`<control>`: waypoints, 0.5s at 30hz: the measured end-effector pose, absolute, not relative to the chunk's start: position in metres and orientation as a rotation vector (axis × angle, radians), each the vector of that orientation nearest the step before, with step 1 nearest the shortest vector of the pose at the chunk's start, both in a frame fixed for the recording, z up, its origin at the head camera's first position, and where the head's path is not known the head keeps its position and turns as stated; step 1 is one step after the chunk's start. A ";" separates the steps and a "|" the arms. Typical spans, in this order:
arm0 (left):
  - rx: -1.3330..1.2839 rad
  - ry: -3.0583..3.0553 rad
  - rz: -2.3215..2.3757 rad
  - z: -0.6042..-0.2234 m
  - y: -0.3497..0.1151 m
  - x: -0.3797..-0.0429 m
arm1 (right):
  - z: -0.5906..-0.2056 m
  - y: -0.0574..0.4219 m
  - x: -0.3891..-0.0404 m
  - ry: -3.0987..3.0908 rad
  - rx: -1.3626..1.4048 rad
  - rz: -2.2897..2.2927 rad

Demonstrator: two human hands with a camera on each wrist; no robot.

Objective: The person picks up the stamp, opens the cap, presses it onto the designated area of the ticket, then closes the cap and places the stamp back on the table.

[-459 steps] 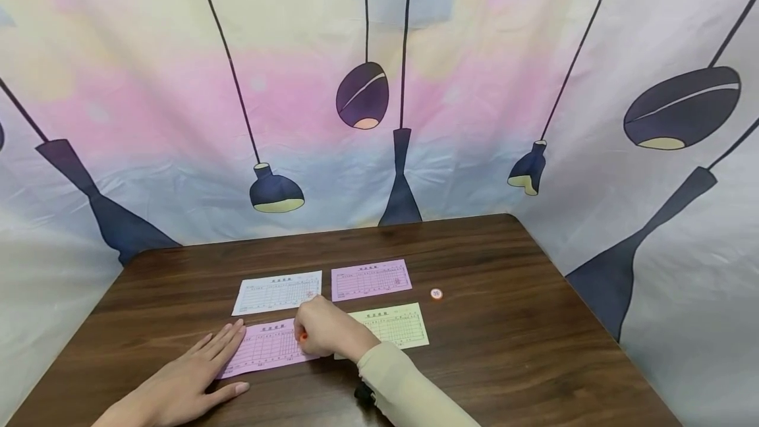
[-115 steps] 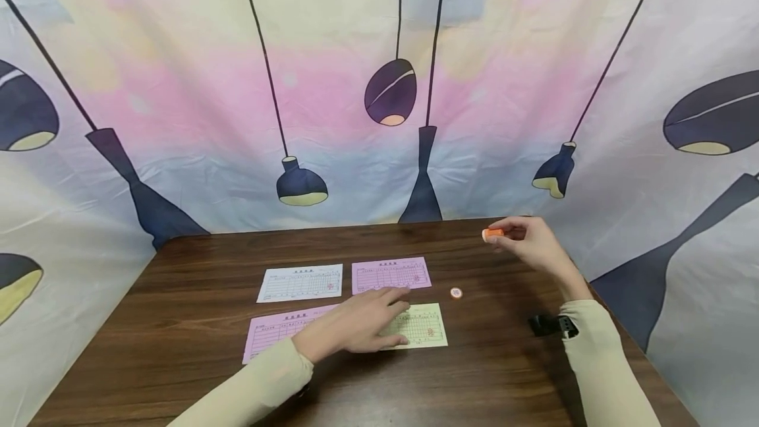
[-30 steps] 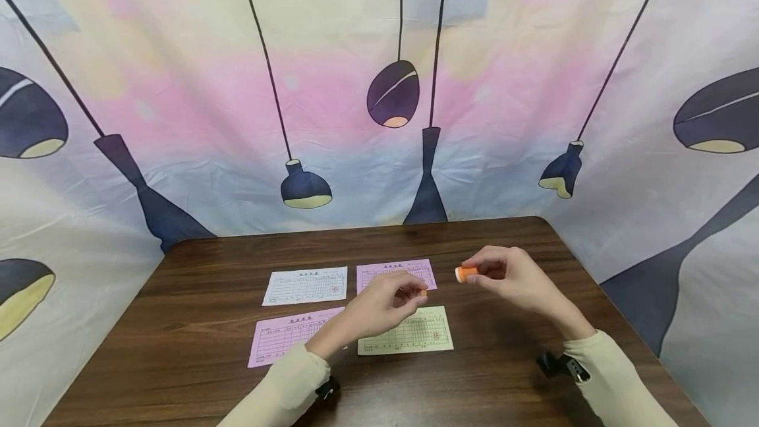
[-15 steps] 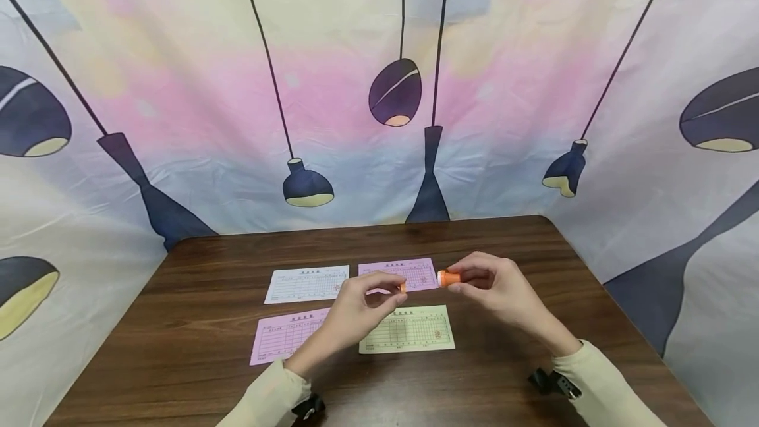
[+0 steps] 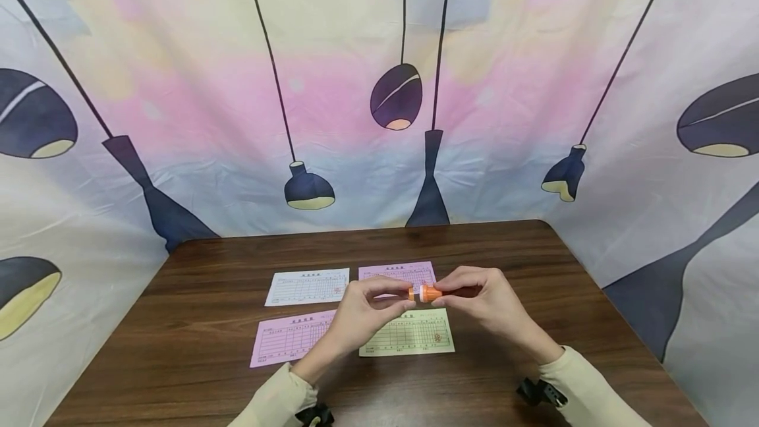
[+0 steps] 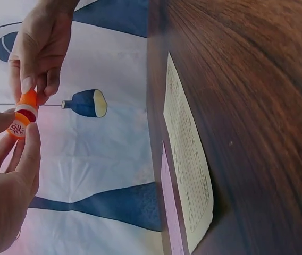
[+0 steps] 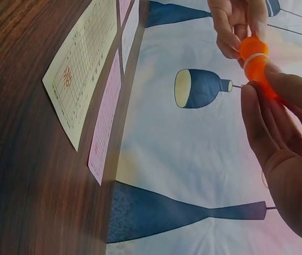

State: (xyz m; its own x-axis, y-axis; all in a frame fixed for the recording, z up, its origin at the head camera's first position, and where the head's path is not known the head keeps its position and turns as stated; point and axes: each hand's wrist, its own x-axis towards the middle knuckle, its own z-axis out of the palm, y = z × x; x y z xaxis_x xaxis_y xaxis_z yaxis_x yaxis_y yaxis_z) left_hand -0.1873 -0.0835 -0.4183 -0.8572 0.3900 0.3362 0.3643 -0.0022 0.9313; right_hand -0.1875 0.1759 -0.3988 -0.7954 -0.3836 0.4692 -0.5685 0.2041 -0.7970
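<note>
Above the slips, my right hand (image 5: 489, 302) pinches a small orange stamp (image 5: 431, 293) between thumb and fingers, its white-rimmed end turned left. Its round orange cap (image 5: 412, 293) is pinched by the fingertips of my left hand (image 5: 362, 315). In the head view a narrow gap parts cap and stamp. A printed mark shows on the cap (image 6: 17, 127) in the left wrist view, with the stamp's dark red face partly visible behind it. Below lies a yellow-green slip (image 5: 409, 338) with a red mark. A pink slip (image 5: 391, 271) behind is partly covered by my left hand.
A white slip (image 5: 307, 287) with a red mark lies at the back left. Another pink slip (image 5: 290, 341) sits in front of it, its right part behind my left arm. The brown wooden table (image 5: 534, 262) ends at a lamp-patterned curtain (image 5: 356, 203).
Earlier the stamp was at the front pink slip, then beyond the table's right part. The cap has been lifted off the table by my left hand. Both hands have since come together.
</note>
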 end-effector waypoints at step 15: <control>0.852 2.140 2.062 -0.420 -0.079 -0.186 | -0.401 0.173 -0.187 -2.239 1.022 1.654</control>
